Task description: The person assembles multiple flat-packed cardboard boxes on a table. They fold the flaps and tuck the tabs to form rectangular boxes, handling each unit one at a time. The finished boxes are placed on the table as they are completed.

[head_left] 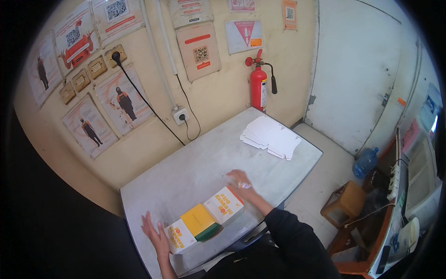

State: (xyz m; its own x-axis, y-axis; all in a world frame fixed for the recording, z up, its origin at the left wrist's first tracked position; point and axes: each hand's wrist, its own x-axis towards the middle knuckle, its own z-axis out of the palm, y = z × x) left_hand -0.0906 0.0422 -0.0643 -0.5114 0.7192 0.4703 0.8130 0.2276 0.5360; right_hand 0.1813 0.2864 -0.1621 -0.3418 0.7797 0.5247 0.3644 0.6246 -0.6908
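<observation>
Cream walls hung with posters back a grey bench (200,162) running from lower left to upper right of the frame. Your left hand (155,235) lies flat and released at the left end of a row of small cardboard boxes (204,221) near the bench's lower edge; your right hand (241,186) rests open-fingered at the right end, grasping nothing. These look light, stiff, crushable: press at the ends. Flat white blanks (271,136) sit upper right; bare bench lies between.
</observation>
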